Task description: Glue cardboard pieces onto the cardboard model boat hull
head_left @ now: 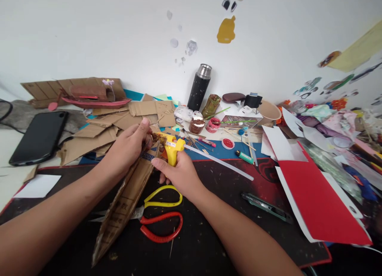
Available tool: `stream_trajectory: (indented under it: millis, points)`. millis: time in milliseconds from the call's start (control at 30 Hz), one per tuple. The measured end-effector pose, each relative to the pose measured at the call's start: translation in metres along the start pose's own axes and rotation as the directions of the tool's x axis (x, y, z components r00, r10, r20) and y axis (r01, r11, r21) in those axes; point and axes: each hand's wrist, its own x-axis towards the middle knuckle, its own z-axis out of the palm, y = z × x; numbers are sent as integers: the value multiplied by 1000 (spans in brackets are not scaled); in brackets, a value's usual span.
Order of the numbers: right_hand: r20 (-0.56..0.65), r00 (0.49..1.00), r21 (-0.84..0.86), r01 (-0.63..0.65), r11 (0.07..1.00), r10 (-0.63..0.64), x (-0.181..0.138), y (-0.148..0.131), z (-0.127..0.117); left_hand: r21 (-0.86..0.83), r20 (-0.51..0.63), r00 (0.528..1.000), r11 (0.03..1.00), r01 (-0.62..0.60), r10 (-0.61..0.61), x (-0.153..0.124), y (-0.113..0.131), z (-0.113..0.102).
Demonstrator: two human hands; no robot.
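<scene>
My right hand (182, 174) is wrapped round a yellow hot glue gun (171, 151), with a long translucent glue stick (221, 162) poking out of its back. The gun's dirty nozzle end lies at the far end of a long, pointed cardboard boat hull (125, 204). There my left hand (135, 138) pinches with its fingers closed at the hull's far end; the exact grip is partly hidden. Beneath the hull lie scissors (162, 216) with one yellow and one red handle, their blades partly covered by the cardboard.
Cardboard scraps (98, 128) are piled at the back left, below a finished-looking red boat model (95, 98). A black phone (40, 136) lies far left. Behind stand a thermos (199, 87) and paint jars (197, 124). To the right are a utility knife (266, 207) and red card (322, 204).
</scene>
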Motion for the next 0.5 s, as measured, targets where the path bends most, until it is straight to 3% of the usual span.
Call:
stream_trajectory:
  millis: [233, 367, 500]
  points:
    - [-18, 1000, 48, -21, 999, 22, 3, 3, 0, 78, -16, 997, 994, -74, 75, 0, -3, -4]
    - [-30, 999, 56, -39, 998, 41, 4, -1, 0, 141, 87, 993, 986, -93, 81, -1, 3, -11]
    - [-51, 996, 36, -65, 997, 67, 7, -4, -2, 441, 175, 980, 883, -163, 93, -8, 24, -23]
